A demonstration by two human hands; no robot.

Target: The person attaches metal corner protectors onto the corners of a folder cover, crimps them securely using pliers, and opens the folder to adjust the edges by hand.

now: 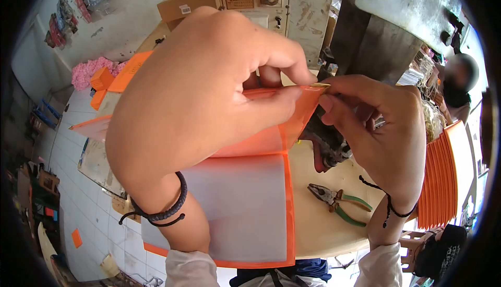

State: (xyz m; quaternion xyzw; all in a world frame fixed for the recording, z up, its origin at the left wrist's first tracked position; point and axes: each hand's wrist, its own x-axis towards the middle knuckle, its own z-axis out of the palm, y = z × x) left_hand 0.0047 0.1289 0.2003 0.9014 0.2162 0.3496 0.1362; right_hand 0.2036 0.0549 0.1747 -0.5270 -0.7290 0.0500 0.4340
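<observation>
An orange-edged cover (240, 208) with translucent panels lies opened out in front of me, its upper part lifted off the table. My left hand (203, 94) pinches the raised orange edge between thumb and fingers. At the same top corner, my right hand (383, 125) is closed, with thumb and index finger pressed on the tip. A small shiny gold-coloured strip (319, 85) shows at that corner between the two hands; I cannot tell whether it is separate metal. Below my right hand, pliers (339, 201) with green handles lie on the table.
A metal machine (381, 31) rises behind my right hand, its dark lower part close to the corner. Stacked orange-edged covers (441, 177) stand at the right. Orange pieces (102, 80) and a cardboard box (190, 2) are at the back left. Another person (459, 81) is at far right.
</observation>
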